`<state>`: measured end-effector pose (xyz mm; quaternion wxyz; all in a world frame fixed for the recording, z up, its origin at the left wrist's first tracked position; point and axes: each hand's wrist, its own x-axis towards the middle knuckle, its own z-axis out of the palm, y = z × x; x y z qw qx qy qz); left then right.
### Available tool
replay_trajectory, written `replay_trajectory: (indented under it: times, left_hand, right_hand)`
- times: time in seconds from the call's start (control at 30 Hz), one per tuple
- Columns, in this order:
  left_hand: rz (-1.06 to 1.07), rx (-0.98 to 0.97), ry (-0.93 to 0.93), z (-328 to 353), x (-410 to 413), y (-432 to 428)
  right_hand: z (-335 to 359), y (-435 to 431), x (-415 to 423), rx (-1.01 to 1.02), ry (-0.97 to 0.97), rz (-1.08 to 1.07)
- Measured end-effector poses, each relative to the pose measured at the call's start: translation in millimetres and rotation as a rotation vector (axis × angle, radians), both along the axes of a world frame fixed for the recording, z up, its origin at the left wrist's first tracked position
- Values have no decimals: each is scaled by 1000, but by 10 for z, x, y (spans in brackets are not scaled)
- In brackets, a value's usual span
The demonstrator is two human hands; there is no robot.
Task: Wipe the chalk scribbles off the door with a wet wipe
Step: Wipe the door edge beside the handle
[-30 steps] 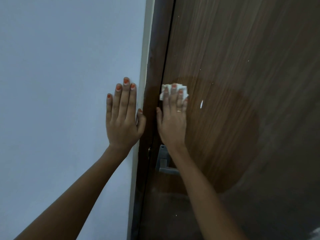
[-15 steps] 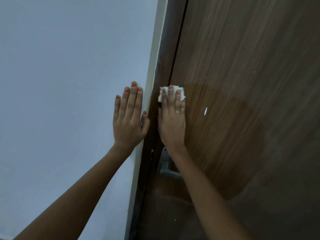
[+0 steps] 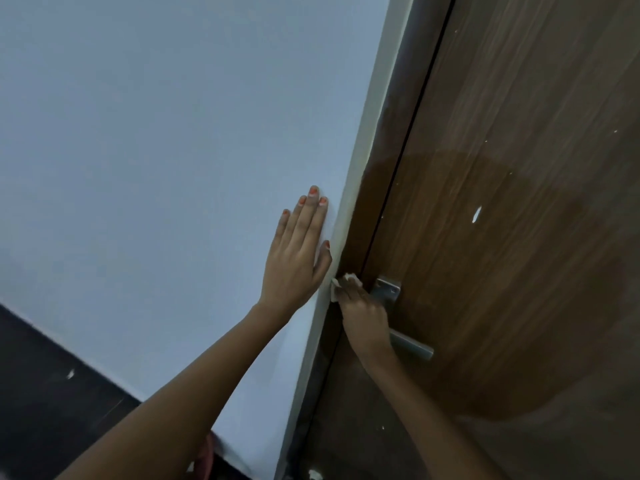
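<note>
Left hand flat and open against the pale wall, fingers together and pointing up, thumb splayed toward the door frame. Right hand just beside it and lower, closed over a crumpled white wet wipe, pressing it onto the dark frame edge at the seam with the door; only a bit of the wipe peeking out above and left of the knuckles. Metal door handle right behind the right hand, its plate just right of the fingers and its lever running down past the wrist. Up and to the right of the right hand, a broad darker damp patch spread across the wood grain. Within that patch, well apart from the right hand, one small white chalk mark, plus a few tiny white specks scattered higher on the door. Dark floor below the left forearm, with a small white fleck on it.
</note>
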<state>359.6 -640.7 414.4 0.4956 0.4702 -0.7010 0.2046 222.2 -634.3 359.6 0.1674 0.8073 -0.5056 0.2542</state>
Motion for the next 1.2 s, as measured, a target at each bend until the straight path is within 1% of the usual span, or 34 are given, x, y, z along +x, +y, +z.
replay_trajectory:
  times: [0.1,0.23,0.37,0.47,0.57,0.67,0.73,0.87,0.93,1.07,1.2]
  left_hand:
    - [47,137,39,-267,131,203]
    - [149,278,50,-684,378,556]
    - [263,436,93,-1049,660,936]
    - [331,531,108,-1278,951,1180]
    - [387,593,102,-1459,1249,1345]
    - [452,687,123,-1641,1571,1438]
    - [484,754,130,-1775,1804,1485]
    - [535,876,117,-2030,2301,1584]
    - [552,918,152,-2145,2529,1644]
    - [560,1016,166,-2332,2916,1714]
    - [533,1072,154,-2458,3143,1700]
  right_hand:
    - [-178,151,39,188,-111,39]
    - [-404,379,198,237,-252,64]
    - [-628,578,470,406,-583,34]
    - [-838,725,795,489,-700,89]
    - [-1056,829,1176,674,-801,147]
    - [-1247,842,1560,872,-872,133]
    - [-1353,834,1807,920,-854,113]
    - [-1565,770,2269,968,-758,68]
    - [-1676,742,2481,989,-717,49]
    - [-1896,697,2852,1023,-633,8]
    - [-2083,655,3110,1086,-535,-58]
